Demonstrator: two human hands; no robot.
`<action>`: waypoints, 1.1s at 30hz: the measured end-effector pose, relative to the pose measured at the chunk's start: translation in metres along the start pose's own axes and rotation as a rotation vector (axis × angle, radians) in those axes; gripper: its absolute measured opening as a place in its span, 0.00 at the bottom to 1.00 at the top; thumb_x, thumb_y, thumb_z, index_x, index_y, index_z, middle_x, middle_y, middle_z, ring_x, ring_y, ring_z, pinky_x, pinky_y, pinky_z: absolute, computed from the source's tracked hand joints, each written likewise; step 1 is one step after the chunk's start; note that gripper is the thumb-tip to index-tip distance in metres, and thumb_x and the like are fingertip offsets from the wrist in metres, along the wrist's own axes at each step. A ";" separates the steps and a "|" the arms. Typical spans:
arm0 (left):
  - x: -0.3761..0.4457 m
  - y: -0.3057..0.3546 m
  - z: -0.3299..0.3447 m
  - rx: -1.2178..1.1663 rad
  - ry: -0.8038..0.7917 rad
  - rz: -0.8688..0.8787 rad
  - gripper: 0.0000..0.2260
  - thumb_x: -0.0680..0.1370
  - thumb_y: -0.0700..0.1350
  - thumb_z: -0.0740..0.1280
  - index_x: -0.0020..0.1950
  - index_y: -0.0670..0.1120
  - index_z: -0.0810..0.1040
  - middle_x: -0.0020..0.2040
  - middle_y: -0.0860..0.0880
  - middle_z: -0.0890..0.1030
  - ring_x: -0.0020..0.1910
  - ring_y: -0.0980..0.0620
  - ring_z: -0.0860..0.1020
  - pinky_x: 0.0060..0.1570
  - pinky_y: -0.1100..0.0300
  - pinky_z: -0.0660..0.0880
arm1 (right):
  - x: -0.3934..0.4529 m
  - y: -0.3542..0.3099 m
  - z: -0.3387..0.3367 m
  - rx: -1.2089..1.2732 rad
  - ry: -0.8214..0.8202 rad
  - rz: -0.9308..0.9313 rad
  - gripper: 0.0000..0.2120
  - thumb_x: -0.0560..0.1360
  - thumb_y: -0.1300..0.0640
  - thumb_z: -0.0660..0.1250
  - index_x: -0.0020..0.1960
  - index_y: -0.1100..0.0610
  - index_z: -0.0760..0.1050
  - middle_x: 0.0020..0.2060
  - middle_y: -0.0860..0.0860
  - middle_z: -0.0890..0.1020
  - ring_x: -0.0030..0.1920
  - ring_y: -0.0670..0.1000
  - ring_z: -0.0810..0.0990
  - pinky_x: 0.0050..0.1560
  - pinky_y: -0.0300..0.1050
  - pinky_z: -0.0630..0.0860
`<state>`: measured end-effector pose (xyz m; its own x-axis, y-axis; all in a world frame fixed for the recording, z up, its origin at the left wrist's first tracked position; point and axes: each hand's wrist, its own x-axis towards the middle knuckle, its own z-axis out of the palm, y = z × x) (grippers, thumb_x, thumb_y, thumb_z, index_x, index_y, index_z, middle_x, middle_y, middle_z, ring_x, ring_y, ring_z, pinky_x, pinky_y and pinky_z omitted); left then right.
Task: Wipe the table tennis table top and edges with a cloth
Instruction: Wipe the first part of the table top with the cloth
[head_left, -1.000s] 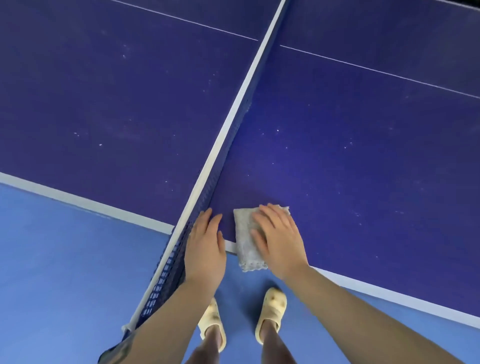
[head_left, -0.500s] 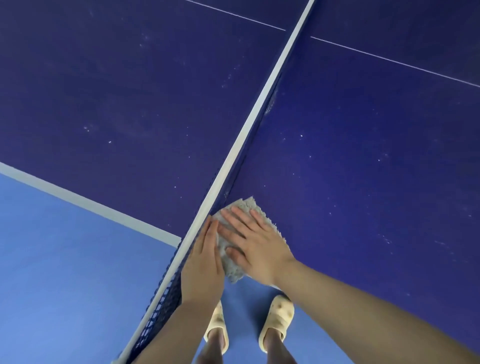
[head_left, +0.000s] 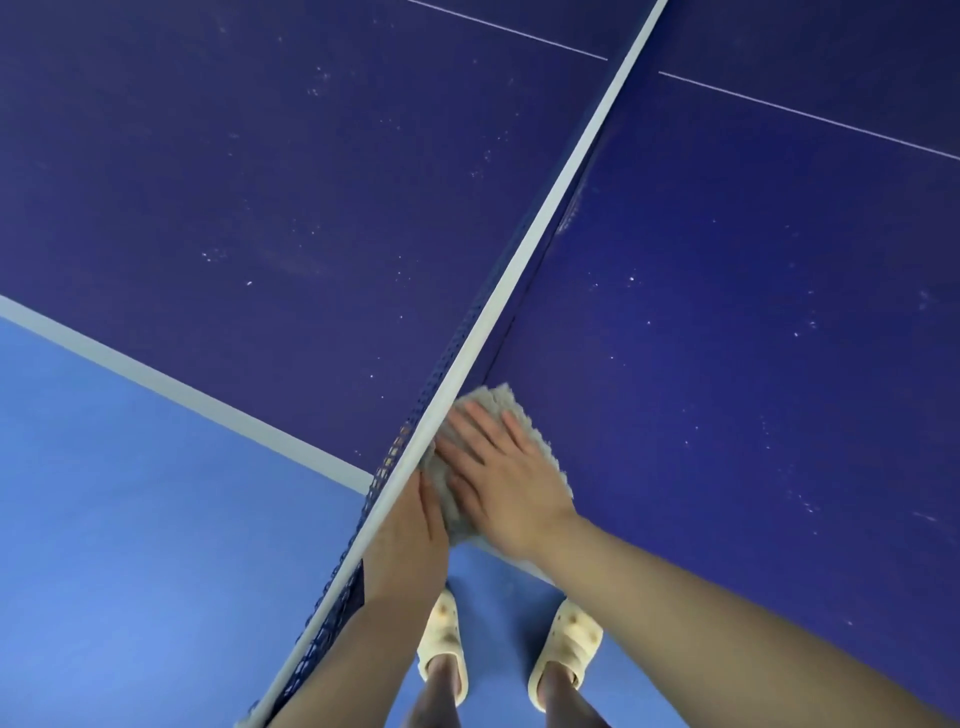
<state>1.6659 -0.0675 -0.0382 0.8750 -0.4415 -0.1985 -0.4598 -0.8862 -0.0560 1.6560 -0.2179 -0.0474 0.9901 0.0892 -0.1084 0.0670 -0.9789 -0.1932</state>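
The person is standing at the side of the dark blue table (head_left: 727, 338), right where the net (head_left: 524, 260) is crossing it. The right hand (head_left: 506, 480) is lying flat on a grey cloth (head_left: 491, 402), its fingers (head_left: 470, 426) straight and slightly spread, pressing the cloth onto the table top close to the near edge and right against the foot of the net. The left hand (head_left: 415, 525) is resting beside the net's white top band, fingers straight and together, touching the cloth's left edge; whether it is actually gripping the net I cannot quite tell. Pale specks are dotting the table. Below, cream slippers (head_left: 566, 644) are standing on the blue floor (head_left: 130, 545).
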 end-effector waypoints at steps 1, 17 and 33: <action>-0.008 0.003 0.006 -0.028 -0.110 0.099 0.23 0.76 0.30 0.42 0.67 0.19 0.39 0.74 0.30 0.51 0.78 0.35 0.46 0.77 0.49 0.41 | 0.015 0.006 -0.007 -0.006 -0.041 -0.006 0.28 0.80 0.46 0.44 0.77 0.50 0.64 0.78 0.51 0.63 0.79 0.53 0.57 0.77 0.52 0.46; 0.018 0.020 -0.019 -0.853 0.022 -0.094 0.21 0.83 0.50 0.54 0.77 0.56 0.60 0.73 0.66 0.58 0.73 0.59 0.63 0.59 0.68 0.62 | -0.022 0.020 0.000 0.056 -0.010 0.173 0.25 0.82 0.47 0.47 0.79 0.47 0.60 0.79 0.50 0.60 0.79 0.52 0.53 0.77 0.54 0.47; 0.069 0.054 0.004 -0.487 0.102 0.192 0.27 0.82 0.54 0.42 0.78 0.46 0.60 0.78 0.51 0.59 0.77 0.58 0.51 0.76 0.56 0.48 | -0.032 0.063 -0.009 0.008 -0.003 0.346 0.28 0.82 0.47 0.41 0.80 0.50 0.54 0.80 0.51 0.56 0.80 0.53 0.50 0.78 0.54 0.44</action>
<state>1.7015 -0.1450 -0.0585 0.8033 -0.5924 -0.0624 -0.5114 -0.7396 0.4375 1.6299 -0.2838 -0.0468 0.9537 -0.2472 -0.1716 -0.2735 -0.9497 -0.1522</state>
